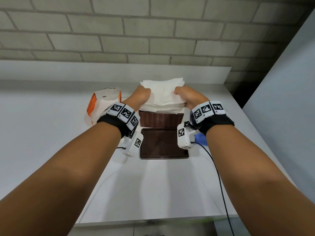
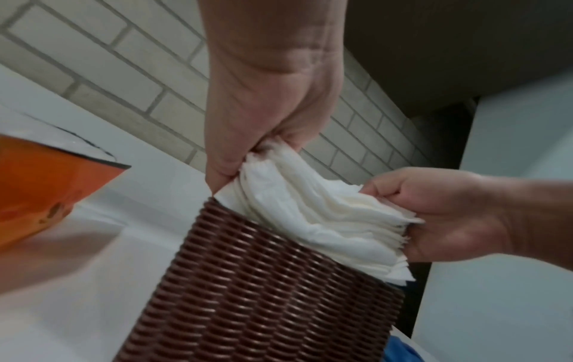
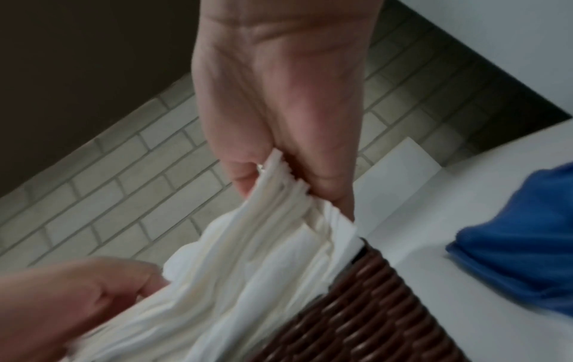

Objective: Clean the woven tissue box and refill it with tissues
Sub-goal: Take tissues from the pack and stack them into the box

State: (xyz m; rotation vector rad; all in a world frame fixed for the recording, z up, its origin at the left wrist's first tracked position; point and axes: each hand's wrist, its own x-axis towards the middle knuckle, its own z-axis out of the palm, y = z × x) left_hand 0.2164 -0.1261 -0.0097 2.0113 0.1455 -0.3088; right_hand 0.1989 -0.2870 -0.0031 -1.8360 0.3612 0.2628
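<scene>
A brown woven tissue box (image 1: 161, 119) (image 2: 266, 296) (image 3: 381, 311) stands open-topped in the middle of the white table. A thick stack of white tissues (image 1: 163, 96) (image 2: 313, 220) (image 3: 248, 264) sits in its mouth and sticks up above the rim. My left hand (image 1: 142, 96) (image 2: 248, 151) pinches the stack's left end. At the right end, my right hand (image 1: 185, 97) (image 3: 279, 171) grips the stack in the same way. The box's dark brown lid (image 1: 163, 143) lies flat on the table just in front of the box.
An orange and white tissue pack (image 1: 104, 104) (image 2: 40, 196) lies left of the box. A blue cloth (image 1: 201, 138) (image 3: 521, 247) lies to the box's right. A brick wall (image 1: 153, 31) rises behind the table, and a black cable (image 1: 219, 181) runs off my right wrist.
</scene>
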